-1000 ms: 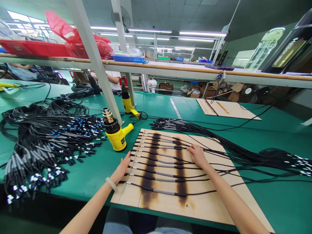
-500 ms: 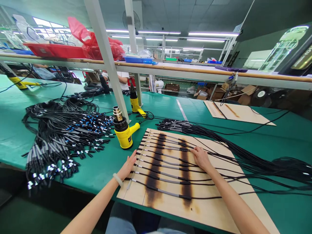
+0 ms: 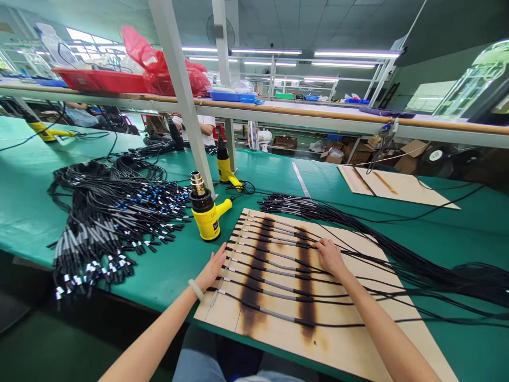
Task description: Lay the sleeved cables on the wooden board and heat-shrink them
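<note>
Several black cables with grey sleeves [image 3: 274,311] lie in rows across a scorched wooden board [image 3: 338,345]. Their left ends sit in a slotted strip [image 3: 214,297] along the board's left side. My left hand [image 3: 212,268] rests at that edge, fingers stretched out beside the cable ends, gripping nothing. Over the middle of the board, my right hand [image 3: 330,256] has its fingers closed on one black cable [image 3: 306,244], just right of the darker burn stripe. The fingertips partly hide that cable.
A yellow heat gun [image 3: 207,215] stands nozzle-up left of the board; another heat gun [image 3: 226,170] is behind it. A large cable pile [image 3: 107,212] lies left, and a cable bundle [image 3: 358,223] runs behind the board. A second board [image 3: 401,188] lies back right. Shelf posts [image 3: 181,90] rise behind.
The view has turned slightly left, so the scene sits a little farther right. Both hands keep nearly the same places on the board and cables.
</note>
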`<state>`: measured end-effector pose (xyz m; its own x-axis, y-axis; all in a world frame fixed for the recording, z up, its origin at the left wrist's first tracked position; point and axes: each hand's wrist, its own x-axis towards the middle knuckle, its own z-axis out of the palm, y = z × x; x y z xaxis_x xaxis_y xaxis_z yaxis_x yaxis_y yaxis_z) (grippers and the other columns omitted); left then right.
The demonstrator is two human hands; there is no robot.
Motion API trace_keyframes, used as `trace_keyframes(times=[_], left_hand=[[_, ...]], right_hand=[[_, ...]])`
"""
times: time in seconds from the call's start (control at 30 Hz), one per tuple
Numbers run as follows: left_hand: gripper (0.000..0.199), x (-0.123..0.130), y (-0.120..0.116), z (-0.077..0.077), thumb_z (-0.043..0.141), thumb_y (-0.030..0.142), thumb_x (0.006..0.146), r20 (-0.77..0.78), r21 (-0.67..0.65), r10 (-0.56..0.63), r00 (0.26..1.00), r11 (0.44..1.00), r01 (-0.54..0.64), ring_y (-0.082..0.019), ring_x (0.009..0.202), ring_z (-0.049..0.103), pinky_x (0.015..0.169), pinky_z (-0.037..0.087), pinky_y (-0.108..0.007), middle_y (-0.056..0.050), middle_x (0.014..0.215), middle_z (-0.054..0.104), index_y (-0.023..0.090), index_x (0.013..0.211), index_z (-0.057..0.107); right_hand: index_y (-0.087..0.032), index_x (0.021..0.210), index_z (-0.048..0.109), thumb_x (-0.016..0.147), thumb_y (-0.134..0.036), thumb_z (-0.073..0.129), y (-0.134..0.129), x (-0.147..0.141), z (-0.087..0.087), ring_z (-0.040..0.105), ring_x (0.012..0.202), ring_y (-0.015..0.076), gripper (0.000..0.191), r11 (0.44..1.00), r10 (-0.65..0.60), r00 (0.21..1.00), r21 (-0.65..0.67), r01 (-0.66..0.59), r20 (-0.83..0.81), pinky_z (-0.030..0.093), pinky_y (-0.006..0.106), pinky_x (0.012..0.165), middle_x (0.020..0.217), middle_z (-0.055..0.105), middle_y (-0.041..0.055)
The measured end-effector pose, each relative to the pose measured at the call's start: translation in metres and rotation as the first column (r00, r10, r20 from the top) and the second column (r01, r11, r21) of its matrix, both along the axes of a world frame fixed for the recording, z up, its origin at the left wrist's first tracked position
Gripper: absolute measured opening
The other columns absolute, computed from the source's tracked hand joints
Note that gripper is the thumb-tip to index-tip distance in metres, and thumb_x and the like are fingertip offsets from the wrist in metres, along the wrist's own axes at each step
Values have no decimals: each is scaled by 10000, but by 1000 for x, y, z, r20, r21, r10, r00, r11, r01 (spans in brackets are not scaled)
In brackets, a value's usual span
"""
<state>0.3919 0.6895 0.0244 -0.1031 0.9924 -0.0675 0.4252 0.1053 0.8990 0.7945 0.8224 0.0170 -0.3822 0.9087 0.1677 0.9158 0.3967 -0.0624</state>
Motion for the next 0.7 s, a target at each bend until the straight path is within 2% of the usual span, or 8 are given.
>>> trace_keyframes(times=[0.13,0.27,0.53,0.7], left_hand=[[766,0,0,-2,307,712,797,-9,1,-1,1000,1000,1,-221,1440,165,1197,-17,-443,-36,1504,360,246,1393,428],[736,-1,0,-2,376,712,782,28,36,30,999,999,-31,-244,1427,216,1196,13,-472,-45,1477,409,254,1348,485],[694,3,-3,9,378,679,788,26,32,29,999,999,-29,-241,1411,268,1193,40,-480,-57,1442,463,258,1325,505],[710,4,-4,10,380,694,774,44,-4,44,998,999,-44,-257,1425,219,1194,16,-482,-24,1483,393,270,1330,506]], right_hand=[[-231,1080,629,819,-20,423,-1,-1,2,485,1003,228,393,1000,-2,1000,-1,2,-2,348,296,698,1047,583,90],[-199,1087,612,798,-3,403,-3,-2,2,490,1010,220,407,1000,21,999,6,-20,-36,355,300,734,1051,582,95],[-189,983,622,798,-11,397,-3,-5,0,481,1010,218,342,1000,14,999,-22,-14,-39,336,302,736,1025,588,89],[-188,912,617,783,-19,422,-5,-6,0,475,991,225,288,999,27,999,-18,-27,-28,324,300,705,1002,595,85]])
